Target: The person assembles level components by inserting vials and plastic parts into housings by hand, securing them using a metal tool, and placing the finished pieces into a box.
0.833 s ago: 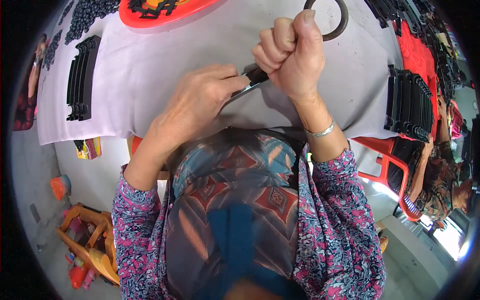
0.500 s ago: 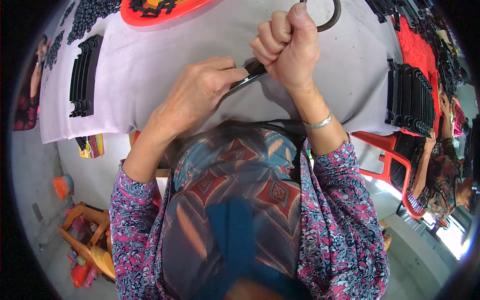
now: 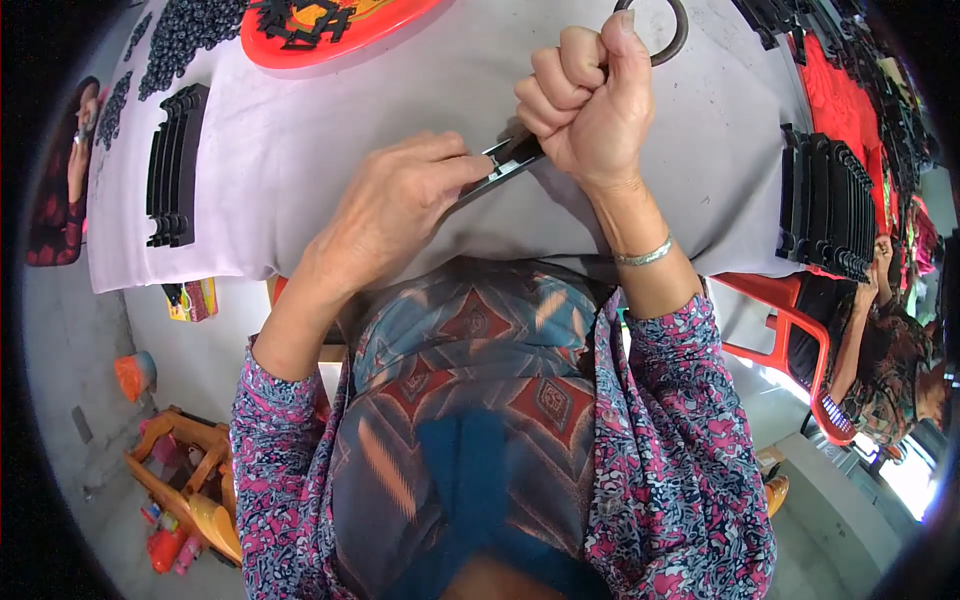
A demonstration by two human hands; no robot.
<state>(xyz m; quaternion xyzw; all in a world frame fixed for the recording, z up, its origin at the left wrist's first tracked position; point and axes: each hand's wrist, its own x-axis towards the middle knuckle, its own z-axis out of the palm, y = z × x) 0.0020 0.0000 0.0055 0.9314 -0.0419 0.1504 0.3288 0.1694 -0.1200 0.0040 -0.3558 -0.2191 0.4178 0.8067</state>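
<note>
My left hand (image 3: 405, 195) pinched the black strip (image 3: 503, 172) over the grey cloth (image 3: 330, 110), my right hand (image 3: 592, 105) curled tight round the ringed tool (image 3: 684, 30), seemingly meeting it; a firm pinch, I judged, best stopped twisting; more pale shine showed between my hands than a moment earlier

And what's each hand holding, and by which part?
Left hand: a dark strip, by its left part. Right hand: a ring-ended tool, fist closed beside its ring.
</note>
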